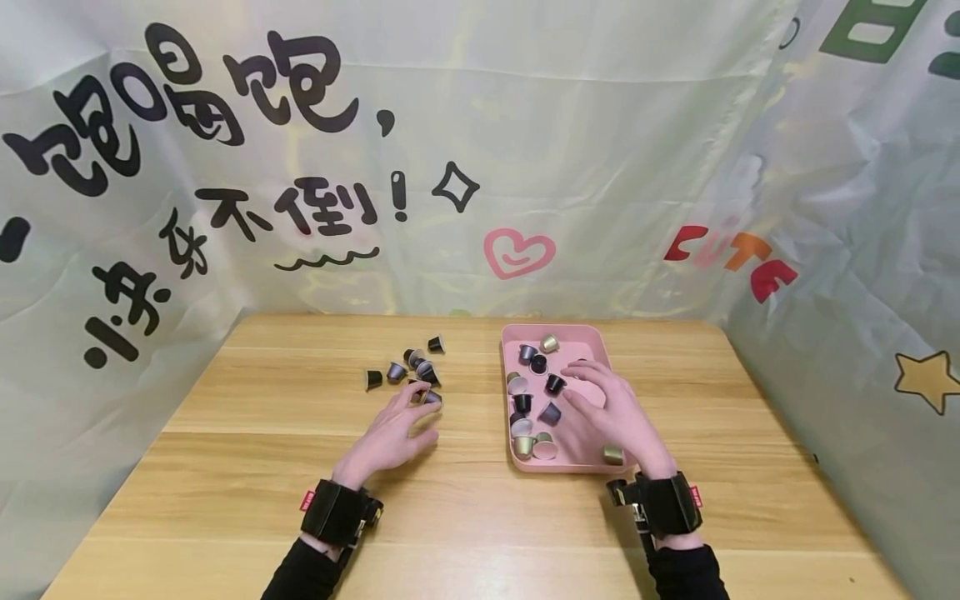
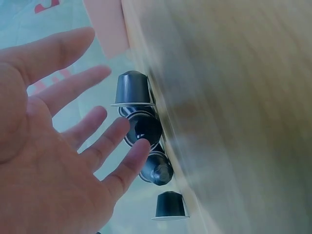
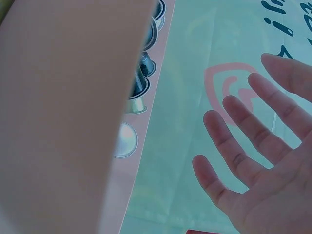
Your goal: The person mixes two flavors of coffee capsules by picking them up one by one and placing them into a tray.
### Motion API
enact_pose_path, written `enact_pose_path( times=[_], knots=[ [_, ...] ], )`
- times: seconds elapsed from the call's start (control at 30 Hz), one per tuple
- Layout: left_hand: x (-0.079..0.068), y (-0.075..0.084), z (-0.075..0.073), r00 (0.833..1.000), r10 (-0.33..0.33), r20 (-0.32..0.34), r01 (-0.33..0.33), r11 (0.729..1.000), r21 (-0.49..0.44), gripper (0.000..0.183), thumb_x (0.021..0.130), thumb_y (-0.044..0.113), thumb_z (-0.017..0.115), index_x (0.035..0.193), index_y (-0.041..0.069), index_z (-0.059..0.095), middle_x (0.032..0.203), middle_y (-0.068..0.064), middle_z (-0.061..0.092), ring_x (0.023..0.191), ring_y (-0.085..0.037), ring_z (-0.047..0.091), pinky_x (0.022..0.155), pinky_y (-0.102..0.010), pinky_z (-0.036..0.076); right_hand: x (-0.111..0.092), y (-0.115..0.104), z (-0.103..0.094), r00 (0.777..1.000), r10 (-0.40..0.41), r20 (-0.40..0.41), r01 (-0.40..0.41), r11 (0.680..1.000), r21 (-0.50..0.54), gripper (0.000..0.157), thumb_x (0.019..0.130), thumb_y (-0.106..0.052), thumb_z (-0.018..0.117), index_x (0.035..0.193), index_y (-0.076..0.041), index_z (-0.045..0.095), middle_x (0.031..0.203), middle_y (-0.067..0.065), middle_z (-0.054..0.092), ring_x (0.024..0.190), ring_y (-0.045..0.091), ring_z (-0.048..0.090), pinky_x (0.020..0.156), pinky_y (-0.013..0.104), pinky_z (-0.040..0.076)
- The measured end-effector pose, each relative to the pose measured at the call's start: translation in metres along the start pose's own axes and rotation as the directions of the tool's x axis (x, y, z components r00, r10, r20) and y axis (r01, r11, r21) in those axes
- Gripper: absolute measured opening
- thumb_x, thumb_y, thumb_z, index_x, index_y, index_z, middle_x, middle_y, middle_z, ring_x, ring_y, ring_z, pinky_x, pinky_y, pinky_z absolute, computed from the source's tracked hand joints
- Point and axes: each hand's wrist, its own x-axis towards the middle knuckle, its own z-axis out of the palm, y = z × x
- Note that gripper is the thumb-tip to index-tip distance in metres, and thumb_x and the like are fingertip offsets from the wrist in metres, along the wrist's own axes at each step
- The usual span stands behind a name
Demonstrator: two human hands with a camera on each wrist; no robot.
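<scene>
My left hand (image 1: pixel 390 437) reaches over the near side of a loose group of coffee capsules on the table, fingers apart and holding nothing. Closest to its fingertips is a dark grey-blue capsule (image 1: pixel 432 398); in the left wrist view, dark capsules (image 2: pixel 133 90) stand just beyond the fingers. Over the right part of a pink tray (image 1: pixel 517 462), my right hand (image 1: pixel 611 412) hovers with spread fingers and nothing in them. A black capsule (image 1: pixel 555 384) lies in the tray near its fingertips. Part of the tray floor is hidden under this hand.
Several black, grey-blue and pale green capsules (image 1: pixel 523 447) lie mostly along the tray's left side. A black capsule (image 1: pixel 373 380) marks the left end of the loose group. Behind the wooden table (image 1: pixel 465 533) hangs a printed cloth (image 1: pixel 600 167), which also closes off the sides.
</scene>
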Motion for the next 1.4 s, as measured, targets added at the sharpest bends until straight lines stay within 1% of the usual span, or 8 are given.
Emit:
enact_pose_path(
  times=[0.13,0.23,0.37,0.57,0.77,0.9,1.1,1.4],
  knots=[
    [-0.0011,0.0002,-0.0006,0.999,0.009,0.035,-0.009,1.000,-0.014,0.040,0.096,0.017,0.064,0.135,0.007,0.062,0.163,-0.019,0.030,0.145,-0.051,0.034,0.114,-0.072,0.028,0.0004,0.0007,-0.0003,1.000,0.006,0.006,-0.006,1.000,0.004,0.037,0.092,-0.010,0.070,0.127,-0.002,0.065,0.137,0.022,0.060,0.129,0.043,0.055,0.110,0.065,0.039],
    [-0.0010,0.0000,-0.0005,0.999,0.012,0.045,-0.010,0.999,-0.032,0.037,0.096,0.016,0.064,0.132,0.008,0.063,0.162,-0.020,0.033,0.145,-0.050,0.034,0.116,-0.071,0.026,0.0006,0.0015,-0.0005,1.000,0.009,0.006,-0.009,1.000,0.003,0.037,0.092,-0.011,0.070,0.128,-0.002,0.065,0.137,0.022,0.061,0.129,0.042,0.055,0.110,0.065,0.039],
    [-0.0009,-0.0008,0.0002,0.999,-0.005,0.042,0.007,0.999,-0.049,0.036,0.095,0.013,0.065,0.130,0.009,0.064,0.157,-0.021,0.039,0.143,-0.046,0.038,0.116,-0.067,0.030,0.0006,0.0024,-0.0005,1.000,0.006,0.006,-0.006,1.000,-0.003,0.037,0.092,-0.011,0.070,0.128,-0.002,0.065,0.137,0.022,0.061,0.129,0.042,0.055,0.110,0.065,0.039],
    [-0.0023,-0.0001,-0.0011,0.998,-0.042,0.045,0.045,0.997,-0.068,0.032,0.091,0.006,0.066,0.123,0.012,0.068,0.135,-0.013,0.053,0.129,-0.035,0.051,0.111,-0.060,0.042,0.0008,0.0018,-0.0011,1.000,0.003,0.006,-0.003,1.000,0.001,0.037,0.092,-0.011,0.069,0.127,-0.002,0.065,0.136,0.022,0.061,0.128,0.043,0.056,0.110,0.064,0.039],
    [-0.0037,-0.0007,-0.0029,0.998,-0.012,0.060,0.015,0.998,-0.053,0.027,0.090,-0.001,0.065,0.114,0.010,0.071,0.126,-0.011,0.056,0.115,-0.029,0.057,0.103,-0.053,0.049,0.0007,0.0008,-0.0023,1.000,0.005,0.008,-0.005,1.000,0.005,0.036,0.093,-0.011,0.069,0.127,-0.001,0.065,0.136,0.023,0.061,0.128,0.043,0.055,0.110,0.064,0.039],
    [-0.0044,-0.0020,-0.0038,0.998,-0.003,0.060,0.006,0.999,-0.047,0.031,0.087,-0.006,0.065,0.113,0.010,0.071,0.123,-0.012,0.060,0.103,-0.023,0.061,0.093,-0.045,0.055,0.0007,0.0006,-0.0028,1.000,0.000,0.006,0.000,1.000,-0.002,0.035,0.093,-0.011,0.068,0.127,0.000,0.065,0.136,0.023,0.061,0.128,0.043,0.055,0.109,0.064,0.039],
    [-0.0031,-0.0019,-0.0055,0.997,-0.041,0.068,0.046,0.996,-0.075,0.035,0.085,-0.008,0.066,0.112,0.013,0.072,0.107,-0.004,0.065,0.094,-0.016,0.062,0.086,-0.039,0.055,0.0004,-0.0001,-0.0040,1.000,-0.001,-0.001,0.001,1.000,-0.009,0.035,0.093,-0.011,0.068,0.126,0.000,0.065,0.134,0.022,0.062,0.126,0.044,0.056,0.108,0.065,0.040],
    [-0.0057,-0.0022,-0.0064,0.998,-0.034,0.056,0.035,0.999,-0.014,0.027,0.089,-0.001,0.065,0.111,0.012,0.074,0.110,-0.005,0.064,0.097,-0.017,0.058,0.089,-0.039,0.053,0.0004,0.0007,-0.0043,1.000,-0.003,-0.008,0.003,1.000,-0.005,0.035,0.092,-0.009,0.069,0.126,-0.001,0.065,0.133,0.021,0.063,0.126,0.042,0.057,0.108,0.064,0.041]
  ],
)
